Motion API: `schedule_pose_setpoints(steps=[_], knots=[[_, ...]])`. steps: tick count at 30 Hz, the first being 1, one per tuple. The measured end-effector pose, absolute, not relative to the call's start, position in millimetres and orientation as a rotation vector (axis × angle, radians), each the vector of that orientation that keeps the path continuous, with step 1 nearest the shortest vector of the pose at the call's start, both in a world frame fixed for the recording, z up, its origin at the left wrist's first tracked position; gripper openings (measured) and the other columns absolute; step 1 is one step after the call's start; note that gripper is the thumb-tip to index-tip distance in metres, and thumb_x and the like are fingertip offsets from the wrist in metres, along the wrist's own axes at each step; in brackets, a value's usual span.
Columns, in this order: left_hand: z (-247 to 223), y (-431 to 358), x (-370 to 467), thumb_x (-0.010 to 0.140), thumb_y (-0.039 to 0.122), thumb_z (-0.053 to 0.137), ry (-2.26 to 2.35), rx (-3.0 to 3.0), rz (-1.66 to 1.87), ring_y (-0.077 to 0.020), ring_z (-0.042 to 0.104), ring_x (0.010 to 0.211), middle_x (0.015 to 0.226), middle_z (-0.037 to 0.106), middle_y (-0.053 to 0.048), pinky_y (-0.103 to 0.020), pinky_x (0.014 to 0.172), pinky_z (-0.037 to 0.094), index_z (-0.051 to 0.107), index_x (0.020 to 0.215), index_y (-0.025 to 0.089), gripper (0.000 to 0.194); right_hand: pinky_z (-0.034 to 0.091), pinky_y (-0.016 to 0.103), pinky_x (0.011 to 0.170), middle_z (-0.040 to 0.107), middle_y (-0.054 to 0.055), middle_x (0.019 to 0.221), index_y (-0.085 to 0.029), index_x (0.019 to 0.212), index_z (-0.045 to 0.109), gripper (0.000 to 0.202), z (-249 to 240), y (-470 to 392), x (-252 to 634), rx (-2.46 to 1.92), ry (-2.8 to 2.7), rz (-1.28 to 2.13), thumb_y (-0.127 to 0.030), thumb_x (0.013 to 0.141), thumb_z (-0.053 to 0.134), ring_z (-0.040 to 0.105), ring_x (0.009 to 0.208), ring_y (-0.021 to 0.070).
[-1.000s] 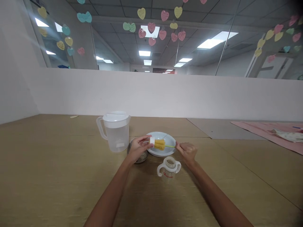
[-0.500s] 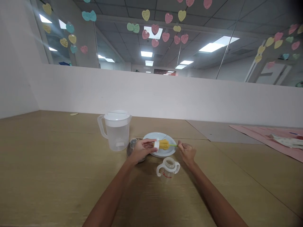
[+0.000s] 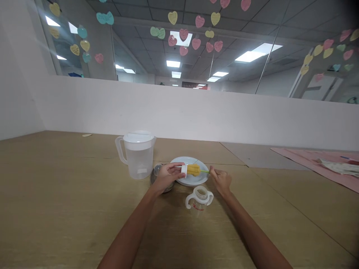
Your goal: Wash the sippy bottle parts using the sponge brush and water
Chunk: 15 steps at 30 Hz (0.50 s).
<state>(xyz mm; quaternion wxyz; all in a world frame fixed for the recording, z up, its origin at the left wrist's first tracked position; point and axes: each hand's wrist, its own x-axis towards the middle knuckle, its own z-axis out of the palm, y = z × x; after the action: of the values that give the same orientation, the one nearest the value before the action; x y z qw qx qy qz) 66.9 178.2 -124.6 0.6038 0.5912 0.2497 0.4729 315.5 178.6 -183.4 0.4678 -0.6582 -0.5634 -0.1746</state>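
Observation:
My left hand [image 3: 165,176] grips a small white ring-shaped bottle cap [image 3: 184,170] over the white plate [image 3: 193,180]. A yellow sponge brush [image 3: 193,170] is pushed into the cap. My right hand [image 3: 221,181] pinches the brush's thin green handle [image 3: 204,171]. A clear baby bottle [image 3: 199,201] with two white handles stands open on the table just in front of both hands. A round metal lid or dish [image 3: 156,175] lies partly hidden under my left hand.
A clear plastic pitcher [image 3: 137,154] with a white lid stands left of the plate. The wooden table [image 3: 56,209] runs to a white partition wall. A pink mat [image 3: 316,158] with a cloth lies at the far right.
The view shifted slightly. The sponge brush has gone a little deeper into the cap, and both hands sit slightly closer together.

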Motion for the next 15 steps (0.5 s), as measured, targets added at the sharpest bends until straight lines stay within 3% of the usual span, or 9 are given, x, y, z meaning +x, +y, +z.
schedule_pose_setpoints(steps=[7,11,15], knots=[[-124.1,179.9,65.8,0.054,0.025,0.081,0.589,1.278,1.21,-0.022,0.06,0.1,0.106,0.066,-0.011,-0.031,0.084,0.047,0.065,0.099,0.014,0.049,0.017,0.023,0.045,0.031,-0.001,0.038,-0.015,0.036,0.036,0.067,-185.1,179.6,312.2,-1.521,-1.532,-0.274,-0.064,0.082,0.028,0.026,0.041,0.0061],[-124.7,180.3,65.0,0.054,0.025,0.081,0.589,1.327,1.176,-0.0213,0.061,0.096,0.099,0.069,-0.01,-0.031,0.084,0.047,0.065,0.1,0.014,0.051,0.017,0.023,0.044,0.027,-0.002,0.039,-0.016,0.037,0.035,0.067,-184.6,178.1,308.2,-1.536,-1.415,-0.197,-0.065,0.082,0.028,0.025,0.041,0.0059],[-125.4,179.1,65.0,0.054,0.025,0.081,0.569,1.378,1.11,-0.0191,0.064,0.085,0.089,0.07,-0.008,-0.031,0.081,0.047,0.065,0.101,0.014,0.05,0.015,0.023,0.044,0.028,-0.002,0.039,-0.015,0.037,0.037,0.067,-181.1,176.1,311.6,-1.578,-1.385,-0.329,-0.064,0.082,0.028,0.024,0.04,0.0057]])
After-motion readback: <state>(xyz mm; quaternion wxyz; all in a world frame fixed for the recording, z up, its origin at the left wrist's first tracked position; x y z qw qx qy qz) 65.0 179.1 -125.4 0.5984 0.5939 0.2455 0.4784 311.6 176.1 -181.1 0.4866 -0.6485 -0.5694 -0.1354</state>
